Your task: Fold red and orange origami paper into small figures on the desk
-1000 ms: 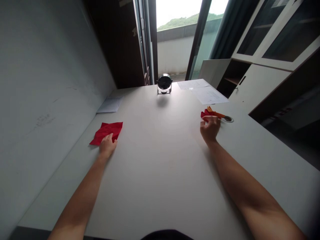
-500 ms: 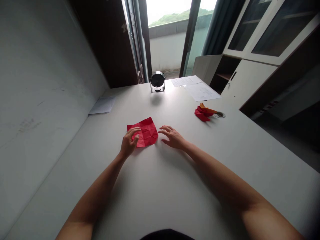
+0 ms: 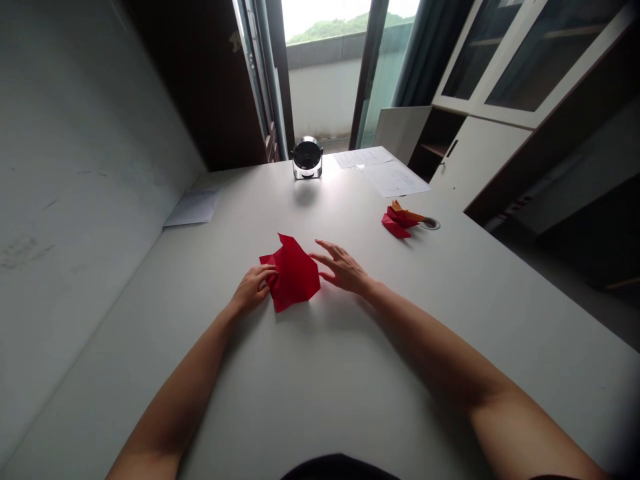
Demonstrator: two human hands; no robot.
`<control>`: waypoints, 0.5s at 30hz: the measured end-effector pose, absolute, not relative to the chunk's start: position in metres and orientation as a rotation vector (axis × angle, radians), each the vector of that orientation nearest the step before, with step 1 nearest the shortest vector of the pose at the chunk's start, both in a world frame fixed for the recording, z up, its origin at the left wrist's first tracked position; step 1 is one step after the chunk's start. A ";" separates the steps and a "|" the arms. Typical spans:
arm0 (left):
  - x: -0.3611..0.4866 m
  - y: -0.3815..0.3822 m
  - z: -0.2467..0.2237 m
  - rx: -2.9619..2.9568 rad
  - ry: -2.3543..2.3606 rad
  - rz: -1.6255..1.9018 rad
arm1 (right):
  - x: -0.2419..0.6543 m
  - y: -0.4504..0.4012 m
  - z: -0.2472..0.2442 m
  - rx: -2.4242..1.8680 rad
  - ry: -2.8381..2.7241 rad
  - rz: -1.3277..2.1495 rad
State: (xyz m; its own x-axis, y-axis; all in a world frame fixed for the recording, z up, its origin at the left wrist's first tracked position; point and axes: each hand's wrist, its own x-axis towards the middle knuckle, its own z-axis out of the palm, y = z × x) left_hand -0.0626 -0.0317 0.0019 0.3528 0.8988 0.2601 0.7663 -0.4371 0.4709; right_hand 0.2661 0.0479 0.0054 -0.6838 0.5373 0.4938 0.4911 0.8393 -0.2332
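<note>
A creased sheet of red origami paper (image 3: pixel 296 275) is tilted up off the white table, its right side raised. My left hand (image 3: pixel 254 287) pinches the paper's left edge between thumb and fingers. Close to the right edge, my right hand (image 3: pixel 344 267) has its fingers spread and holds nothing; whether a fingertip touches the paper I cannot tell. Farther off to the right lies a folded red and orange paper piece (image 3: pixel 399 221), apart from both hands.
A round black-faced device on a metal stand (image 3: pixel 307 159) stands at the table's far edge. Printed sheets (image 3: pixel 395 179) lie at the back right, and a pale sheet (image 3: pixel 193 207) by the left wall. A round table grommet (image 3: pixel 431 224) sits beside the folded piece.
The red paper lay nearly flat; now it is lifted and tilted, with my left hand closed on its left edge. My right hand's fingers have spread wider. The view has shifted slightly.
</note>
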 end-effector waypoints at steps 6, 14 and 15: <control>-0.060 -0.040 0.006 2.412 1.479 0.667 | 0.262 0.036 0.023 -0.668 -2.443 -0.024; -0.048 -0.044 0.013 2.469 1.415 0.533 | 0.239 0.015 0.031 -0.490 -2.649 0.126; -0.047 -0.044 0.013 2.461 1.403 0.539 | 0.237 0.014 0.028 -0.475 -2.648 0.169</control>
State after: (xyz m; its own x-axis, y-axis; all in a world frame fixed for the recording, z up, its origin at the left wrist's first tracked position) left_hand -0.0470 -0.0442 0.0128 0.4657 0.8643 0.1900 0.7691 -0.5015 0.3962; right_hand 0.2371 0.0142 0.0284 -0.8430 0.3563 0.4029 0.3021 0.9335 -0.1934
